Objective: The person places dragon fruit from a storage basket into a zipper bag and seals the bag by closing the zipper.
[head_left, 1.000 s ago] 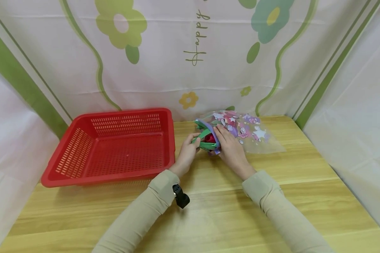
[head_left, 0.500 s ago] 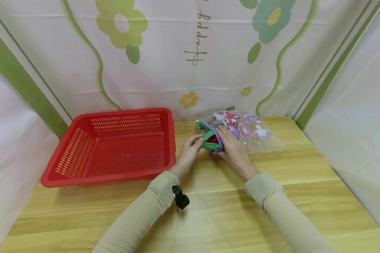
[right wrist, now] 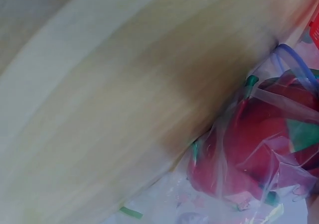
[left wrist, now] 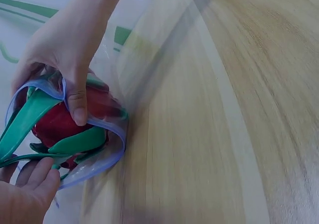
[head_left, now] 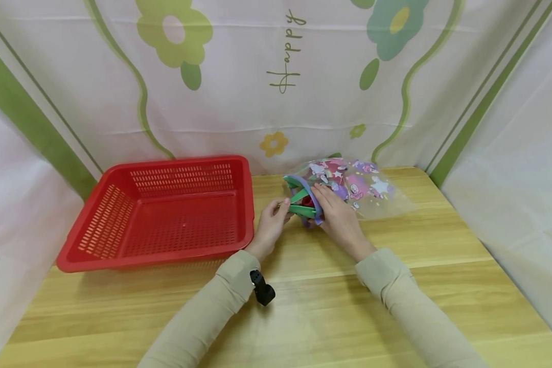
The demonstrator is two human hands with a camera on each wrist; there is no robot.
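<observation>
A clear zip bag [head_left: 377, 202] with cartoon prints and a purple edge lies on the table, its mouth facing left. Inside is a glossy red, rounded item with green strips [left wrist: 79, 141]; its kind I cannot tell. The strips stick out of the mouth. My left hand [head_left: 270, 225] pinches their ends between thumb and fingers. My right hand [head_left: 341, 220] grips the bag near its mouth, the thumb lying over the purple edge in the left wrist view. Through the plastic, the right wrist view shows the red body [right wrist: 259, 139] up close.
A red plastic basket [head_left: 184, 253] with slotted sides stands left of the bag, close to my left hand. The wooden table [head_left: 303, 317] meets a flower-printed cloth [head_left: 239, 102] behind. A black device [head_left: 262, 289] hangs from my left wrist.
My left hand shifts slightly right toward the bag, then slightly back left, with the green strips between its fingers. My right hand stays on the bag.
</observation>
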